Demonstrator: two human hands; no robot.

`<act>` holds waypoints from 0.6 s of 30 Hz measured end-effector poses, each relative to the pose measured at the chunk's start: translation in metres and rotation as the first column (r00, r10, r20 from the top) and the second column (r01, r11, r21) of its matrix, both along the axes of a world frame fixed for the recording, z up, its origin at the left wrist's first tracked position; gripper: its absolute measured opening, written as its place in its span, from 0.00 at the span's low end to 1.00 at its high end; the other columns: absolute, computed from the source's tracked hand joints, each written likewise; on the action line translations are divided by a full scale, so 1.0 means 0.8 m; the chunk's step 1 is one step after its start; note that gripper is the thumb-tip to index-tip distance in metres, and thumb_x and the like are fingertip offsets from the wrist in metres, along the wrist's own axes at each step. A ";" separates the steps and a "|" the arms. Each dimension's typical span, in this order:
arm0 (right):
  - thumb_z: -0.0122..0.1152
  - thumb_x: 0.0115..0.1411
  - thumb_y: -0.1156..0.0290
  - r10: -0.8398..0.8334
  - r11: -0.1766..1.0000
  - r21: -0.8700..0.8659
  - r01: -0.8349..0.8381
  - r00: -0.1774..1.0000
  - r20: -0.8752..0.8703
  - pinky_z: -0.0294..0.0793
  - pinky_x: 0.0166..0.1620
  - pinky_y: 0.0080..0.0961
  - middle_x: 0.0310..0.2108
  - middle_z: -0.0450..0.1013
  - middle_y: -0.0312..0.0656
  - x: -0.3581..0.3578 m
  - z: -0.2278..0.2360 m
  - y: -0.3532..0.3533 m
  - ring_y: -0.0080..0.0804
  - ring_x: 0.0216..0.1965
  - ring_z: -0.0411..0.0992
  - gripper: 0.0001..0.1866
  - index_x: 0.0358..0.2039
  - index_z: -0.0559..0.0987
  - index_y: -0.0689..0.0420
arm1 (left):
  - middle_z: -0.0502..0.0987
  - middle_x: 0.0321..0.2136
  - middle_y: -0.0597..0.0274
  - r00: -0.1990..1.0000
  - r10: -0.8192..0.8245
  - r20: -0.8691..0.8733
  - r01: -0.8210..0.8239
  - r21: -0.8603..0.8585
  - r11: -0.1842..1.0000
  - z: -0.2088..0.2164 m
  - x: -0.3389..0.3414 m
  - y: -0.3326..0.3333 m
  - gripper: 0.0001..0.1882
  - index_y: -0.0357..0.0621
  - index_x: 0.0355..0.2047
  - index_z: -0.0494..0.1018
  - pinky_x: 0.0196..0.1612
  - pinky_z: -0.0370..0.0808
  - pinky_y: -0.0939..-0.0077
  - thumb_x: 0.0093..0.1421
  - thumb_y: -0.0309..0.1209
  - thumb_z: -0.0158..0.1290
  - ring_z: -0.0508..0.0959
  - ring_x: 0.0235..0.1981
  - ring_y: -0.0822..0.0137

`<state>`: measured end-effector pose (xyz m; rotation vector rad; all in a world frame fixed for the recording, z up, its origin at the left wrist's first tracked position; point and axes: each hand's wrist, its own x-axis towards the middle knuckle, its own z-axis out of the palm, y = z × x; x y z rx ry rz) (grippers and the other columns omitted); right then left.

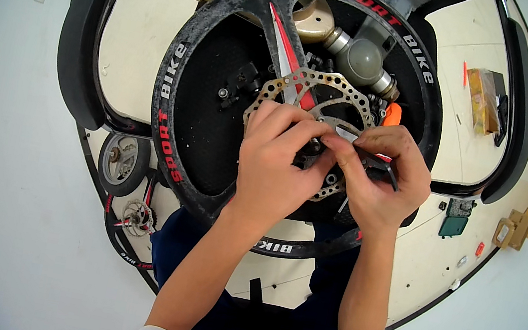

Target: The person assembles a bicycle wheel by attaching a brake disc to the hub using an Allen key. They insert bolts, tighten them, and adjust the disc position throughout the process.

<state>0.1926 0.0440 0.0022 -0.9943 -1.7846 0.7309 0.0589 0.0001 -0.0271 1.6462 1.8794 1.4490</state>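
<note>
A black spoked bicycle wheel (168, 109) with red and white lettering lies flat across a black chair seat in front of me. A perforated disc brake rotor (354, 96) surrounds its hub. My left hand (279, 160) is over the hub, its fingers closed in a pinch; what they hold is hidden. Close against it, my right hand (385, 179) is closed on a black hex-key tool (386, 171), part of which sticks out past the fingers. The fingertips of both hands meet above the hub and cover its middle.
Chair armrests (92, 36) (517, 111) flank the wheel. Metal parts, including a grey rounded housing (360, 60), sit on the seat under it. A smaller wheel (123, 165) and another rotor (139, 217) are at left. Boxes (513, 229) and a green case (453, 227) lie at right.
</note>
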 end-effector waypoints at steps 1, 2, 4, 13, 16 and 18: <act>0.78 0.46 0.82 0.012 1.000 0.017 -0.012 1.000 0.015 0.76 0.35 0.20 0.29 0.79 0.45 0.000 0.001 0.001 0.28 0.31 0.77 0.14 0.29 0.79 0.65 | 0.78 0.30 0.65 1.000 -0.007 0.008 0.007 0.012 1.000 0.000 0.000 0.000 0.13 0.44 0.30 0.82 0.37 0.74 0.70 0.40 0.21 0.66 0.76 0.34 0.61; 0.78 0.47 0.82 0.023 0.999 0.034 -0.024 0.999 0.030 0.76 0.36 0.21 0.29 0.79 0.46 0.000 0.001 0.002 0.29 0.32 0.78 0.13 0.30 0.79 0.65 | 0.79 0.30 0.65 1.000 -0.013 0.017 0.013 0.024 1.000 0.000 0.000 0.001 0.13 0.44 0.30 0.82 0.38 0.74 0.70 0.41 0.21 0.66 0.76 0.34 0.61; 0.75 0.48 0.83 0.033 0.997 0.065 -0.032 0.999 -0.019 0.78 0.37 0.21 0.31 0.80 0.46 -0.005 -0.001 0.002 0.30 0.33 0.80 0.11 0.31 0.80 0.65 | 0.79 0.30 0.65 1.000 -0.018 0.026 0.017 0.037 0.999 0.000 -0.002 -0.001 0.12 0.43 0.30 0.83 0.38 0.74 0.70 0.41 0.21 0.66 0.76 0.34 0.61; 0.68 0.51 0.85 0.023 0.990 -0.134 -0.039 0.992 -0.124 0.79 0.39 0.21 0.35 0.83 0.46 0.003 -0.006 0.000 0.31 0.35 0.82 0.10 0.35 0.84 0.65 | 0.81 0.33 0.64 0.998 -0.042 -0.045 0.043 0.026 0.999 0.005 -0.001 -0.001 0.13 0.44 0.33 0.84 0.42 0.73 0.69 0.43 0.21 0.66 0.77 0.37 0.61; 0.70 0.50 0.85 0.058 0.993 -0.092 -0.070 0.990 -0.126 0.79 0.38 0.20 0.33 0.83 0.45 0.006 -0.005 0.004 0.29 0.33 0.81 0.09 0.34 0.84 0.64 | 0.80 0.33 0.65 0.998 -0.053 -0.026 0.054 0.015 0.998 0.008 0.001 -0.001 0.14 0.45 0.33 0.84 0.42 0.71 0.68 0.43 0.22 0.66 0.77 0.37 0.61; 0.72 0.49 0.85 0.053 0.993 -0.096 -0.068 0.987 -0.153 0.78 0.37 0.20 0.29 0.81 0.43 0.004 -0.009 0.002 0.28 0.31 0.80 0.09 0.32 0.83 0.64 | 0.80 0.33 0.66 0.998 -0.045 0.032 0.044 0.021 0.999 0.009 0.003 0.000 0.13 0.46 0.33 0.84 0.41 0.69 0.68 0.43 0.24 0.67 0.75 0.38 0.61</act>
